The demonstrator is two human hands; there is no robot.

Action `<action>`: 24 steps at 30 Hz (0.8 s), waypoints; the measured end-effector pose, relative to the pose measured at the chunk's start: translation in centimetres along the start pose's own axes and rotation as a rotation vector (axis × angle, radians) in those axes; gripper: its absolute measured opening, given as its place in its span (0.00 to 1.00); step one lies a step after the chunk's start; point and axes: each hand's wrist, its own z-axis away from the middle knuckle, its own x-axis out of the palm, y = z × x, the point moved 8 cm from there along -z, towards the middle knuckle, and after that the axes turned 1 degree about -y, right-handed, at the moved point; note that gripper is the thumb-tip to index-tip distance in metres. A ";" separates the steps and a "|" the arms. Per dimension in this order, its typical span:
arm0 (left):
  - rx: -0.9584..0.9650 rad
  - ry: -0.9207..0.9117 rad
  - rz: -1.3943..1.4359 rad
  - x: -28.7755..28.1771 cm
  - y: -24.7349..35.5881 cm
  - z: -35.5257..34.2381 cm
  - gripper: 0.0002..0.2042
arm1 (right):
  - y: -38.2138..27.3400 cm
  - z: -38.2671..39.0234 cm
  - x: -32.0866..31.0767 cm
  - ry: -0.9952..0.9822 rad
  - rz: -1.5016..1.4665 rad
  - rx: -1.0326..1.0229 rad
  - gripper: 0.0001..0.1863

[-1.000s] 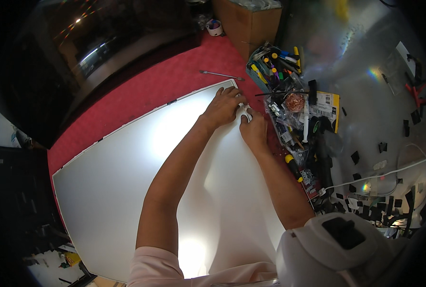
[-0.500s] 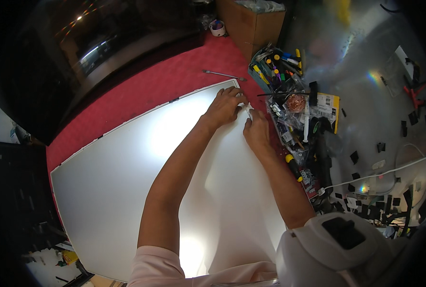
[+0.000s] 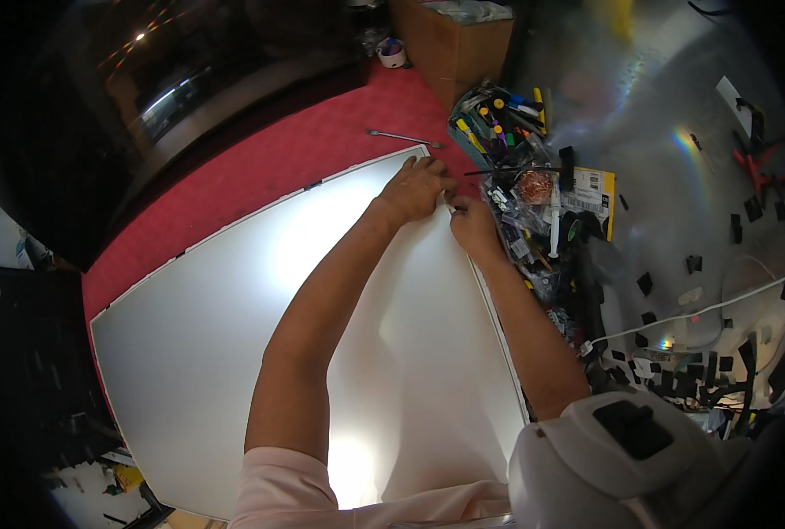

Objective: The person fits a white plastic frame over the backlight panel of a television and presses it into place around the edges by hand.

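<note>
**Both hands at the far right corner of the white panel**

The big white panel [image 3: 234, 353] lies flat in front of me on the red mat [image 3: 260, 167], filling the left and middle of what I see. My left hand [image 3: 417, 188] rests palm down on its far right corner, fingers curled over the edge. Just beside it, my right hand [image 3: 473, 226] pinches at the panel's right edge with fingertips drawn together; whatever small thing sits between them is too tiny for me to make out. The two hands nearly touch. Beyond the corner a slim metal tool [image 3: 401, 137] lies on the mat. To the right sits a tray of coloured markers [image 3: 498, 119], then a heap of clear bags with small parts [image 3: 533, 212], and a white cable [image 3: 701, 313] runs across the grey floor.
</note>
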 end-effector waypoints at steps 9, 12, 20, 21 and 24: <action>0.020 0.062 0.013 -0.8 0.8 0.3 0.07 | 3.9 -0.4 1.8 -0.167 -0.460 0.196 0.16; 0.043 0.086 -0.019 -1.3 1.3 0.4 0.06 | 3.4 -0.2 1.4 -0.150 -0.418 0.162 0.17; 0.124 0.213 -0.164 -2.3 1.9 0.6 0.06 | 2.8 0.4 1.0 -0.134 -0.374 0.136 0.14; 0.122 0.209 -0.154 -2.3 2.1 0.5 0.06 | 3.2 0.2 1.0 -0.095 -0.465 0.122 0.14; 0.095 0.259 -0.067 -3.0 2.1 0.1 0.05 | 4.5 -0.1 1.5 -0.018 -0.651 0.085 0.14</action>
